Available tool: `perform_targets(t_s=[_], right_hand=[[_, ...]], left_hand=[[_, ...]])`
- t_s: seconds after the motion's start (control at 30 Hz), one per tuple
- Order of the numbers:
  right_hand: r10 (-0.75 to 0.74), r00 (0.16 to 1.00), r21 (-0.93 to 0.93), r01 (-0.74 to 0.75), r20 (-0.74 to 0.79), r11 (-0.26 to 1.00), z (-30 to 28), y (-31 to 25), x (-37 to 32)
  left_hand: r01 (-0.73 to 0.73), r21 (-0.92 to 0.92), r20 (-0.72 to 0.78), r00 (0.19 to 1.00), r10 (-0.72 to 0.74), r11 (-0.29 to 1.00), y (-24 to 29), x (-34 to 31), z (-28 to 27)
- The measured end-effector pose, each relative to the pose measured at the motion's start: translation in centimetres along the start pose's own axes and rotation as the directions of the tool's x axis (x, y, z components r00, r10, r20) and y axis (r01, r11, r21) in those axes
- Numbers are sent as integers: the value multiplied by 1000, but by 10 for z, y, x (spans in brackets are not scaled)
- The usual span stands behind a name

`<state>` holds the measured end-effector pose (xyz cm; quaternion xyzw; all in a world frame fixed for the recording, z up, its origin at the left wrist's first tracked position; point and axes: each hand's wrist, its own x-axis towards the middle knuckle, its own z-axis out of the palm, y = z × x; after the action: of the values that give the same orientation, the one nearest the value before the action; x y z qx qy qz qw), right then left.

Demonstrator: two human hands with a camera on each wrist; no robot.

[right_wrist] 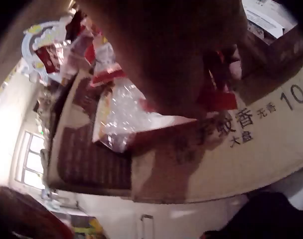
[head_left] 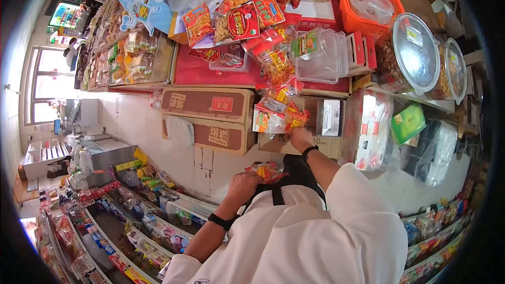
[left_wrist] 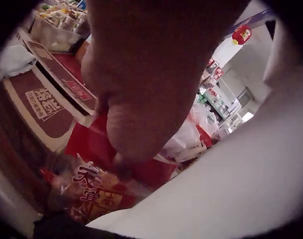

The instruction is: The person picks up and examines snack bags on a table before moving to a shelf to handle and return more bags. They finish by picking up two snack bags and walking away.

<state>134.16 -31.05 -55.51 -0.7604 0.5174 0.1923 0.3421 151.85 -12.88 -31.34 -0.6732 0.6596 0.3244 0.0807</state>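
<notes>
Left hand [head_left: 243, 183] sits low in the middle of the head view, fingers curled round a small snack packet [head_left: 266, 170], held just in front of the white top. On my left wrist feed the same packet shows at the bottom left, red and orange with big printed characters, tucked under the thumb. Right hand [head_left: 301, 138] is a bit higher and further right, fingers closed on the bottom end of a strip of snack packets [head_left: 278, 106] that runs up the centre of the frame toward the red counter. The right wrist feed is dark, but I can make out red wrapper caught between the fingers and a crinkly clear packet left of them. Right behind that hand there's a cardboard box [head_left: 326, 144] with a "10" printed on it. Two brown cartons [head_left: 208, 118] are stacked left of the strip. Clear plastic tubs [head_left: 321, 55], an orange basket [head_left: 368, 18] and lidded jars [head_left: 415, 52] fill the upper right, and snack shelves [head_left: 142, 231] run along the lower left.
</notes>
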Motion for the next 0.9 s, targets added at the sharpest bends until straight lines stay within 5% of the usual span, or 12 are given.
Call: perform_targets(t_s=[0.07,0.17,0.2,0.23,0.33,0.47,0.57,0.63,0.7,0.73,0.8,0.9], right_hand=[[-72,995,-22,71,-72,997,-7,8,-8],[-200,974,-27,198,-111,980,-42,12,-49],[-394,896,23,407,-204,913,-64,5,-76],[-553,773,54,595,-312,802,-85,-3,-99],[-682,720,198,692,-127,694,-133,-29,-145],[-732,631,333,769,-257,546,-125,-27,-146],[-697,717,606,546,20,579,-145,-28,-127],[-479,878,919,165,29,358,-131,-21,-84],[82,968,970,235,-239,61,-86,2,1],[75,968,970,233,-238,66,-88,0,22],[380,925,1000,19,-17,-1,-95,-6,55],[240,939,969,242,-246,47,-58,-5,93]], left_hand=[[35,-18,58,998,-34,999,1,1,2],[-198,21,-350,917,192,980,6,11,1],[-229,118,-404,878,257,966,16,14,-15],[-225,113,-399,882,252,968,23,18,-24],[-283,78,-443,849,287,956,32,28,-36],[-336,113,-341,871,354,935,14,32,-14],[-291,67,-389,873,294,954,6,23,-10],[-252,19,-410,881,237,968,2,12,-5],[-168,-53,-420,898,131,984,-2,3,-1],[-163,-57,-424,897,124,985,-3,-3,0],[-126,-60,-434,896,88,990,0,-14,-2],[-92,-150,-449,893,15,984,6,-27,-7]])
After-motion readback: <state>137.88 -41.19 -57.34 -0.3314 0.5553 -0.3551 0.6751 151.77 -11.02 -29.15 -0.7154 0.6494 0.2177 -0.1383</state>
